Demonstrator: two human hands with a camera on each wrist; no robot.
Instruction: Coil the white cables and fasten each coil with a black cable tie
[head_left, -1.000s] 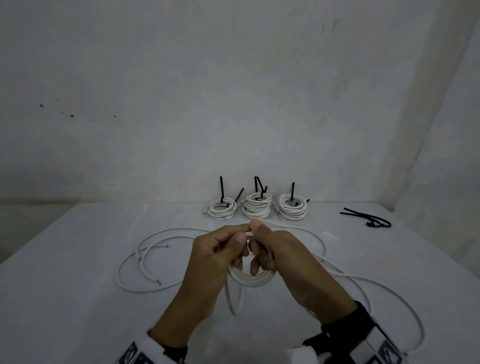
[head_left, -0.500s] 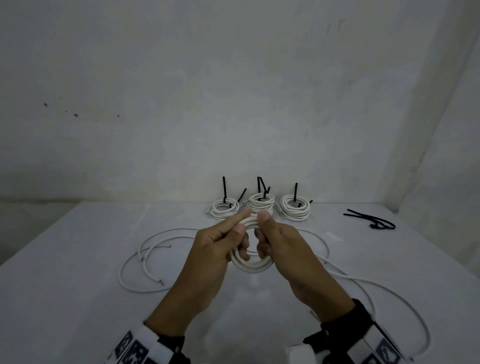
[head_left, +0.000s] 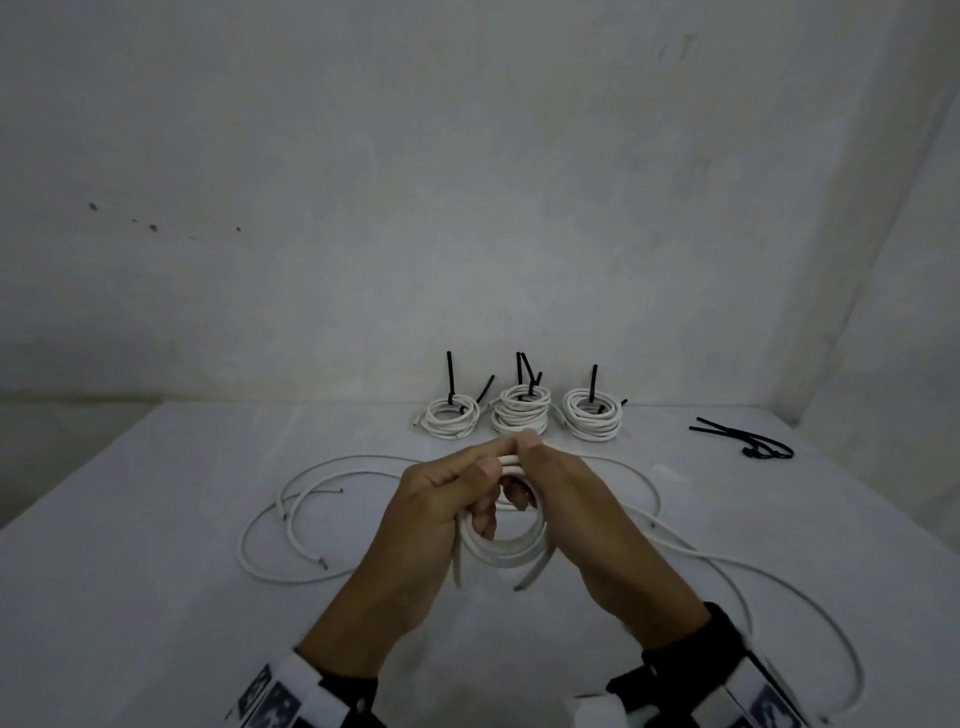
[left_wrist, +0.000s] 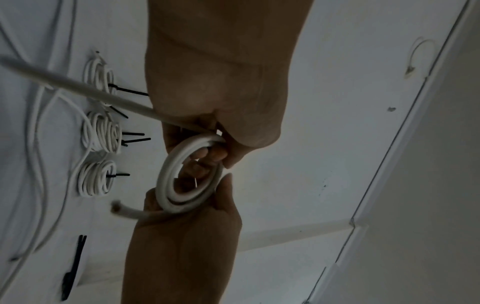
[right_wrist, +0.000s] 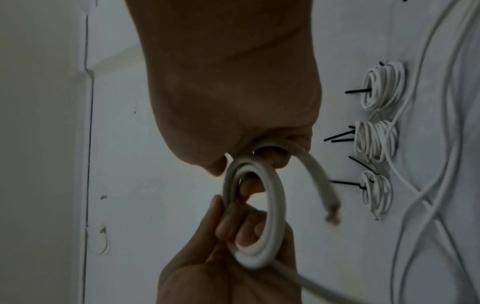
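Left hand (head_left: 441, 499) and right hand (head_left: 566, 493) both grip the part-wound coil (head_left: 506, 551) with curled fingers, evidently so the loops hold shape for winding.

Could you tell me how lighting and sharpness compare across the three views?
Head view: dim, even light, the three tied coils sharp, the walls bowed by the wide lens. Left wrist view: dark, the left hand underexposed. Right wrist view: the cable end smeared by blur.

All the pictures are dim and gray. Wrist views are darker, and the cable end (right_wrist: 332, 218) near the hand (right_wrist: 228, 102) looks blurry. The wall (head_left: 467, 182) bends at the edges.
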